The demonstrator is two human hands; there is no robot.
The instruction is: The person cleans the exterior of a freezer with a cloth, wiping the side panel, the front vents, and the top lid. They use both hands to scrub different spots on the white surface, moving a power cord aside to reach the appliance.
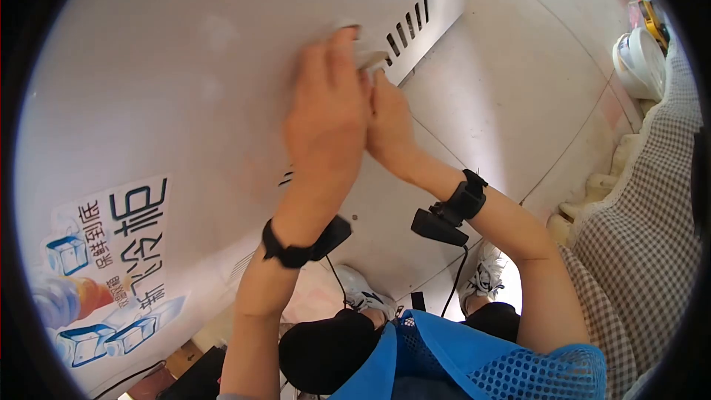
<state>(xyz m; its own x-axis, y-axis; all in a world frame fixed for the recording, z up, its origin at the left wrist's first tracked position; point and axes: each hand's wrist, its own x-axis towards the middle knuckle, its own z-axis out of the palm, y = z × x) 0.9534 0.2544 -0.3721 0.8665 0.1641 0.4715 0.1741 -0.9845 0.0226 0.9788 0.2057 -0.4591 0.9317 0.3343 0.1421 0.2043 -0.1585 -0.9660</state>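
Both my hands are together against the side of a white chest freezer [215, 104], near its lower corner. My left hand [326, 107] is slightly blurred, with its fingers reaching up and closed around the edge of a small whitish piece [374, 58]. Close beside it, my right hand [389, 118] has its fingers curled in at the lower end of that same piece. What the piece is, I cannot tell; the fingers cover most of it. Black straps with small dark devices sit on both wrists.
Slotted vents [407, 30] run along the freezer's edge beside my hands. Pale floor tiles [503, 89] lie to the right. A white bucket [638, 63] stands at the far right, above a checked cloth [644, 215]. My shoes [485, 278] are below.
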